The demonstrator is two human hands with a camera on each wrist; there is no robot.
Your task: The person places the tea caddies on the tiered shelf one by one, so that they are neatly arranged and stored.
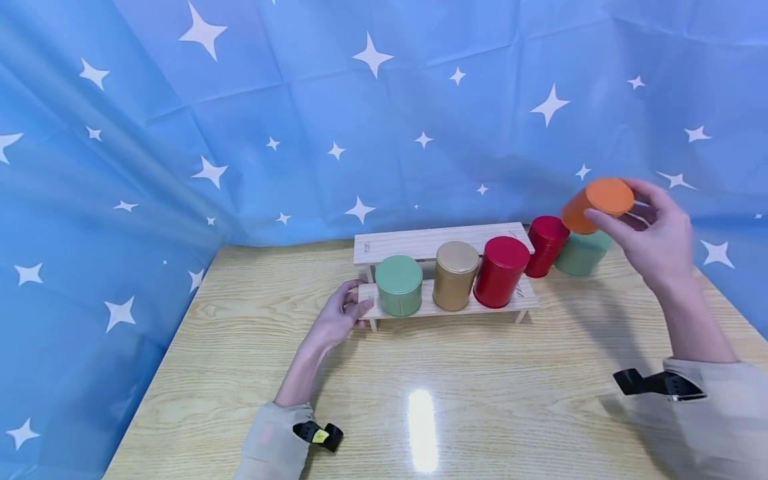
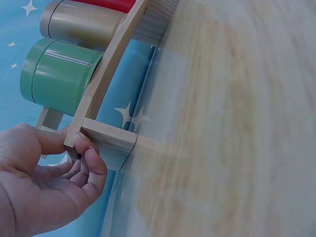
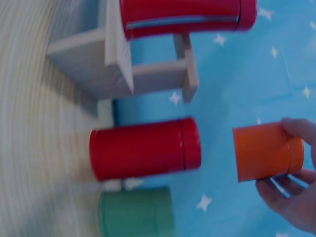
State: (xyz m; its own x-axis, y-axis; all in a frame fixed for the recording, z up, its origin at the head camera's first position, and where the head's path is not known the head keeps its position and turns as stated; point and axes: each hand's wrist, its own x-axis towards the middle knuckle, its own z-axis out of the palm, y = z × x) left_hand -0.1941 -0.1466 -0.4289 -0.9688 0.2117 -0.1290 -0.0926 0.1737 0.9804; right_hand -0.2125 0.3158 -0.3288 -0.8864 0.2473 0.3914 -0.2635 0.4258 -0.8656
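Observation:
My right hand holds an orange canister in the air, thumb on one side and fingers on the other. Below it on the table stand a red canister and a green canister, partly hidden by the orange one. My left hand grips the left end of the lower step of a two-tier wooden rack, thumb on top. On that step stand a green canister, a gold canister and a red canister, left to right. The left wrist view shows the fingers curled round the board's end.
The rack stands near the back of a wood-grain table. Behind and to the left hangs a blue cloth with white stars. A bright light reflection lies on the table's front part.

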